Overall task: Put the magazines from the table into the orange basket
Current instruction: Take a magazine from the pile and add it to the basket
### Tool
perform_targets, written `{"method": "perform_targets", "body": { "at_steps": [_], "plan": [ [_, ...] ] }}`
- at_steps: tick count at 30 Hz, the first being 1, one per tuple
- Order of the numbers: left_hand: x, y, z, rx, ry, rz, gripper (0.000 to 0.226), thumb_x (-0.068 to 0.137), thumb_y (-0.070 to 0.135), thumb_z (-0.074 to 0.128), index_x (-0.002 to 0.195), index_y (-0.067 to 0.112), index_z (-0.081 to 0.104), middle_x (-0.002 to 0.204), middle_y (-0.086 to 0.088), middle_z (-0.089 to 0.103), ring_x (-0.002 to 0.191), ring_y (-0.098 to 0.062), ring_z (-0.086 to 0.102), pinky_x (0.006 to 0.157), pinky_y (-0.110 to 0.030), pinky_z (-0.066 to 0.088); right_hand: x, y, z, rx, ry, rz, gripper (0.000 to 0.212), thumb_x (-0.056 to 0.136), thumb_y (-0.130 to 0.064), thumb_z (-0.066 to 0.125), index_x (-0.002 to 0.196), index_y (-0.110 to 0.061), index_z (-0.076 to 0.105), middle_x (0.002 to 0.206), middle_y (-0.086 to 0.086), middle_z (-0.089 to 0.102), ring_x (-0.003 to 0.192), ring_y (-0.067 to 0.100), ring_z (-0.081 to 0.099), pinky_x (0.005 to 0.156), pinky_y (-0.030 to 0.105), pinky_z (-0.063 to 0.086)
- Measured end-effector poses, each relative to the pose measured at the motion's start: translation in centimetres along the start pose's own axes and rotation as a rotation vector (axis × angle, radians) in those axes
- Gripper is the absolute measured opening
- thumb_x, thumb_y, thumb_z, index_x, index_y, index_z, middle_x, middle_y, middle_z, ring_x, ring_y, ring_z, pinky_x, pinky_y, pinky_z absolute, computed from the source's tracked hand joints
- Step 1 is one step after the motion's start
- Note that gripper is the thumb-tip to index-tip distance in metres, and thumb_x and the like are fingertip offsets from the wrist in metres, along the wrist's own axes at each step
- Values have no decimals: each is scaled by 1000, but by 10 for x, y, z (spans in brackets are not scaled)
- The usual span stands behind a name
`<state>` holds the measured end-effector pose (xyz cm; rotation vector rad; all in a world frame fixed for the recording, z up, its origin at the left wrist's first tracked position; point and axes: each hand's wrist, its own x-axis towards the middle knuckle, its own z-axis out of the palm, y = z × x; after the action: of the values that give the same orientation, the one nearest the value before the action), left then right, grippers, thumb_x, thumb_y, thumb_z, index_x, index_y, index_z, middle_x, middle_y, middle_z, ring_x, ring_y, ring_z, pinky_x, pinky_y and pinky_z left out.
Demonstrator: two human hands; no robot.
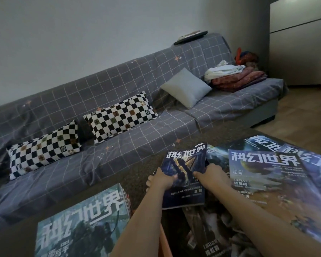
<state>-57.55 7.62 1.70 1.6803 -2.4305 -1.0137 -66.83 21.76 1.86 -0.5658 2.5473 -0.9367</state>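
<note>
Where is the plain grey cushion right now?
In the head view, the plain grey cushion leans on the sofa right of centre, between a checkered pillow and the pile of folded cloth.

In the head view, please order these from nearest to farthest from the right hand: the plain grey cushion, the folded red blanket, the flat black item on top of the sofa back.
From the right hand:
1. Plain grey cushion, middle of the sofa seat.
2. Folded red blanket, far right end of the seat.
3. Flat black item, on top of the sofa back.

My two grips, left (162,178) and right (210,176), share one magazine (184,175); spread magazines (263,180) lie right of them (on the counter), a stack (82,221) left, the sofa (119,108) beyond.
</note>
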Motion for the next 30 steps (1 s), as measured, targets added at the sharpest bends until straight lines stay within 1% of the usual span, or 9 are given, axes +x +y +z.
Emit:
{"method": "perform_targets", "body": {
  "at_steps": [3,5,7,9,13,17,24,27,30],
  "plan": [
    [-6,3,-5,-85,54,-7,78,86,37,68,149,15,28,149,-18,33,134,-36,36,109,-45,34,-5,2,1,258,-22,-31,40,89,-37,57,115,-9,47,92,3,59,74,16,56,57,29,42],
    [-10,3,-8,-185,75,29,51,85,21,71,131,4,55,126,-18,60,114,-30,59,99,-42,49,-11,6,-2,424,-9,-37,32,91,-31,55,115,-11,46,89,0,58,72,13,54,55,29,39],
    [-23,5,-12,-384,69,55,29,83,8,71,111,1,68,104,-16,71,94,-28,69,90,-43,55,-18,12,-12,482,26,-79,25,92,-29,54,111,-13,48,86,-1,58,72,12,54,55,30,38],
    [-38,7,-17,-596,62,81,30,82,1,70,112,2,65,102,-15,70,89,-29,69,85,-43,56,-29,17,-27,584,63,-106,18,92,-26,55,106,-16,49,89,0,60,74,12,56,55,29,40],
    [-76,13,-33,-946,-113,170,29,88,0,63,114,10,56,106,-18,67,87,-33,71,73,-47,58,-60,26,-61,779,155,-137,15,91,-25,57,101,-23,46,92,1,62,80,18,62,73,42,52],
    [-127,7,-52,-1095,-229,256,26,90,2,60,110,18,52,108,-21,66,84,-35,72,66,-47,58,-100,29,-90,927,162,-214,18,91,-21,58,105,-21,47,91,2,66,75,18,66,60,33,51],
    [-215,-44,-78,-1251,-159,292,25,91,2,59,114,11,53,100,-20,70,77,-34,72,63,-46,59,-169,19,-100,937,-1,-303,24,90,-20,60,111,-22,51,98,6,69,83,24,70,76,46,56],
    [-242,-73,-89,-1304,-123,312,24,92,2,57,114,10,53,96,-20,71,76,-34,71,67,-49,59,-192,10,-88,936,-49,-336,23,89,-20,60,109,-25,51,94,5,71,76,20,72,71,43,57],
    [-260,-98,-101,-1303,-37,314,22,93,1,56,113,9,54,92,-19,71,70,-31,71,59,-44,60,-209,0,-70,916,-93,-357,23,89,-20,61,108,-26,51,95,5,71,76,21,72,72,44,57]
  ]
}}
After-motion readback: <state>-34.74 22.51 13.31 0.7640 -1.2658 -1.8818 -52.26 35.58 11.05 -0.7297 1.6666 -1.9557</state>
